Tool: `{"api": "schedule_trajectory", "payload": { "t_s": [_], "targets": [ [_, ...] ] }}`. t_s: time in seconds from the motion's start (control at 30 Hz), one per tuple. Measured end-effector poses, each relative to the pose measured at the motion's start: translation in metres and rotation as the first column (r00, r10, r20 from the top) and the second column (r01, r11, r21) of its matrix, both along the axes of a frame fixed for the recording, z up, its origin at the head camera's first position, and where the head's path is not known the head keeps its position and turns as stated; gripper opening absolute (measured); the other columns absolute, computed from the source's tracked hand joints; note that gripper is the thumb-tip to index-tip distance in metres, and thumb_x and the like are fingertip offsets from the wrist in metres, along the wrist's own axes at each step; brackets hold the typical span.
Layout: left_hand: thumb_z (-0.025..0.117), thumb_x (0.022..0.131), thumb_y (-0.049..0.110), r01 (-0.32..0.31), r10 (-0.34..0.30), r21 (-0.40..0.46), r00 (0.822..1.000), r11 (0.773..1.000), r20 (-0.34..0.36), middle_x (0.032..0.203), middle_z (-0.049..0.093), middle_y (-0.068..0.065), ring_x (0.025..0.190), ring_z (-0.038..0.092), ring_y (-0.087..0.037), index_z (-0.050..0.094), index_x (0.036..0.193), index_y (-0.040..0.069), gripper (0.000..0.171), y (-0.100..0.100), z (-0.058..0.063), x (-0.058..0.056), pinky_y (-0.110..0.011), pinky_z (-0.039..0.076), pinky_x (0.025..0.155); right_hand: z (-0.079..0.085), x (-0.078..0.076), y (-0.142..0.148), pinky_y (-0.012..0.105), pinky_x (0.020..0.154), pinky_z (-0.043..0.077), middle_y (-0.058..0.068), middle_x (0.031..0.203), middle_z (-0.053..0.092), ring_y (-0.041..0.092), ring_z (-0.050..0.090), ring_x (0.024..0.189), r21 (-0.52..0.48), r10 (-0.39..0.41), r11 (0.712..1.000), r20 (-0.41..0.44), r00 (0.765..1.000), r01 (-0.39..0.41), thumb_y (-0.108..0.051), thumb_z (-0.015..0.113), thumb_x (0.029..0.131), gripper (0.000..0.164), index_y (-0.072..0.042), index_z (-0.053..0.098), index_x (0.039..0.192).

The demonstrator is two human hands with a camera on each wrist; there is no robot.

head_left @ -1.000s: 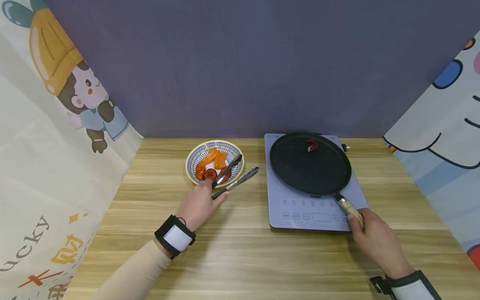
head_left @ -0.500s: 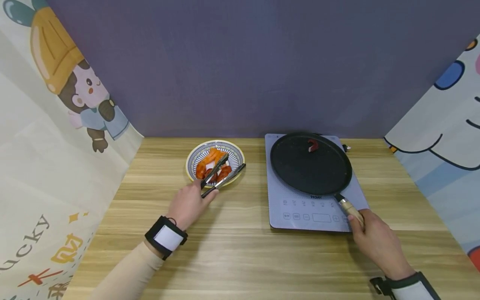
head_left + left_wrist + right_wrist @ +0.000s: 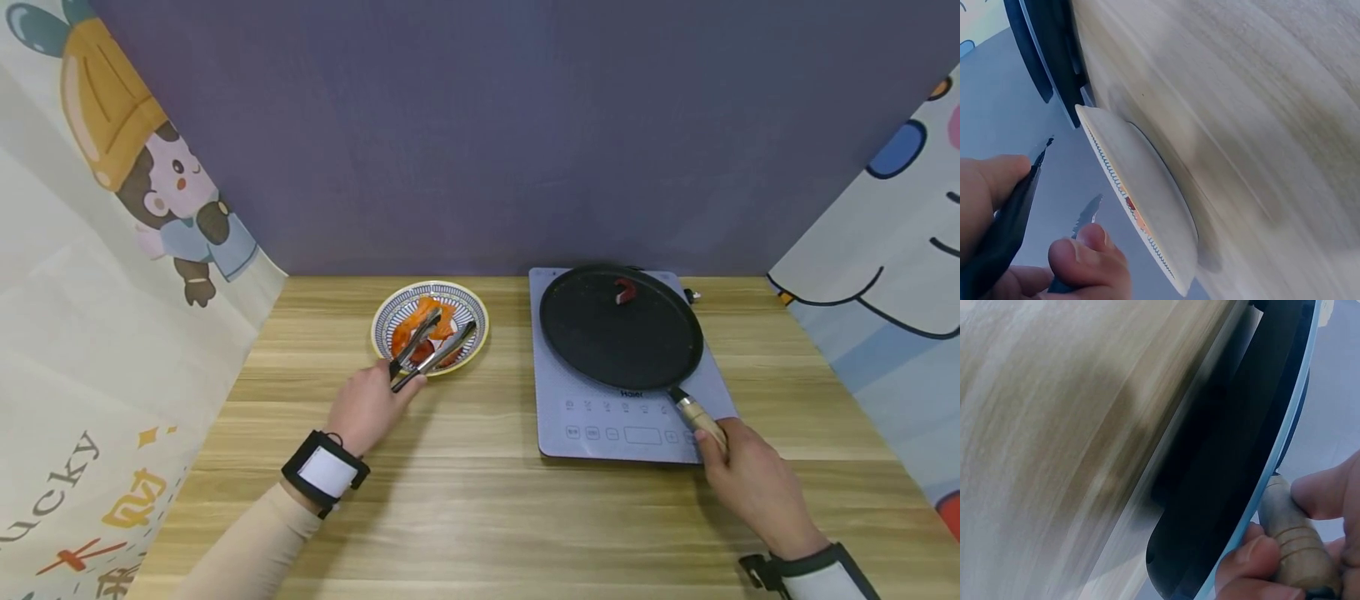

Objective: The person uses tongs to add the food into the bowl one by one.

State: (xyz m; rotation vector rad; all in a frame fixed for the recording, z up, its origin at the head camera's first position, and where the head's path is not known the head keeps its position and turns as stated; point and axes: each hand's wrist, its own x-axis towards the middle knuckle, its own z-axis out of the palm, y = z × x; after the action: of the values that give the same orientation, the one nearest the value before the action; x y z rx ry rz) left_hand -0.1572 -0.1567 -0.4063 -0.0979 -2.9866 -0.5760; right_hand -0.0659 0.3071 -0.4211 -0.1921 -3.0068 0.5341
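Observation:
My left hand (image 3: 367, 408) holds black-handled metal tongs (image 3: 437, 360), their arms spread over the patterned plate (image 3: 478, 342). On the plate lie orange pieces of food (image 3: 442, 320) and darker red ones (image 3: 422, 350), partly covered by the tongs. In the left wrist view, thumb and fingers grip the tong arms (image 3: 1013, 219) above the plate's rim (image 3: 1129, 206). My right hand (image 3: 757, 483) grips the wooden handle (image 3: 703, 418) of a flat black pan (image 3: 615, 342). One dark red curled piece (image 3: 626, 291) lies near the pan's far edge. The right wrist view shows fingers around the handle (image 3: 1297, 550).
Under the pan stands a light grey induction cooker (image 3: 600, 442) with a touch panel along its front. The wooden table (image 3: 495, 517) ends at a dark blue-grey backdrop (image 3: 480, 133). Printed cloths (image 3: 150, 375) hang on both sides.
My left hand has drawn the tongs left and slightly toward me, so their tips now both lie over the plate. The right hand and pan have stayed put.

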Motion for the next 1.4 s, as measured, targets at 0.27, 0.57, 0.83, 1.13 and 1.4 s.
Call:
{"api": "schedule_trajectory", "payload": {
  "t_s": [0.27, 0.57, 0.83, 1.13, 1.4],
  "targets": [
    [0.059, 0.087, 0.058, -0.035, 0.034, 0.009, 0.998, 0.999, 0.045, 0.062, 0.051, -0.012, 0.051, 0.05, -0.025, 0.052, 0.078, 0.003, 0.056, -0.003, 0.0, -0.003, -0.035, 0.034, 0.042, -0.001, 0.0, 0.0, 0.032, 0.047, 0.03, 0.008, 0.074, 0.048, 0.021, 0.045, 0.06, -0.004, -0.002, 1.0, 0.005, 1.0, 0.002, -0.024, 0.055, 0.097, 0.032, 0.007, 0.053, 0.103],
    [0.061, 0.086, 0.057, -0.061, 0.061, 0.007, 0.996, 0.998, 0.068, 0.064, 0.053, -0.014, 0.052, 0.05, -0.026, 0.054, 0.078, 0.002, 0.056, -0.003, -0.001, -0.007, -0.036, 0.034, 0.042, -0.001, -0.001, 0.0, 0.032, 0.047, 0.031, 0.01, 0.076, 0.049, 0.022, 0.046, 0.061, 0.001, -0.01, 1.0, 0.014, 1.0, 0.01, -0.024, 0.055, 0.097, 0.033, 0.008, 0.053, 0.105],
    [0.058, 0.087, 0.058, -0.077, 0.075, 0.016, 0.991, 0.997, 0.108, 0.064, 0.053, -0.013, 0.05, 0.049, -0.024, 0.054, 0.078, 0.002, 0.056, -0.003, -0.003, -0.012, -0.035, 0.034, 0.041, -0.002, 0.0, 0.0, 0.032, 0.047, 0.03, 0.011, 0.076, 0.049, 0.022, 0.046, 0.061, 0.004, -0.011, 1.0, 0.008, 1.0, 0.011, -0.025, 0.055, 0.097, 0.036, 0.009, 0.053, 0.107],
    [0.055, 0.088, 0.06, -0.078, 0.079, -0.014, 0.99, 0.997, 0.119, 0.065, 0.053, -0.014, 0.051, 0.051, -0.025, 0.054, 0.077, 0.003, 0.058, -0.007, -0.004, -0.016, -0.035, 0.034, 0.042, -0.003, 0.0, 0.0, 0.032, 0.047, 0.031, 0.01, 0.076, 0.049, 0.022, 0.046, 0.06, 0.006, -0.005, 1.0, 0.005, 1.0, 0.005, -0.024, 0.055, 0.097, 0.035, 0.01, 0.052, 0.106],
    [0.058, 0.089, 0.055, -0.056, 0.06, -0.042, 0.993, 0.998, 0.104, 0.064, 0.054, -0.014, 0.051, 0.052, -0.026, 0.055, 0.077, 0.002, 0.055, -0.004, 0.001, -0.019, -0.036, 0.035, 0.04, -0.003, 0.0, 0.0, 0.032, 0.047, 0.03, 0.009, 0.075, 0.048, 0.022, 0.045, 0.059, 0.005, -0.007, 1.0, -0.002, 1.0, 0.007, -0.025, 0.056, 0.097, 0.036, 0.01, 0.053, 0.105]
  ]
}}
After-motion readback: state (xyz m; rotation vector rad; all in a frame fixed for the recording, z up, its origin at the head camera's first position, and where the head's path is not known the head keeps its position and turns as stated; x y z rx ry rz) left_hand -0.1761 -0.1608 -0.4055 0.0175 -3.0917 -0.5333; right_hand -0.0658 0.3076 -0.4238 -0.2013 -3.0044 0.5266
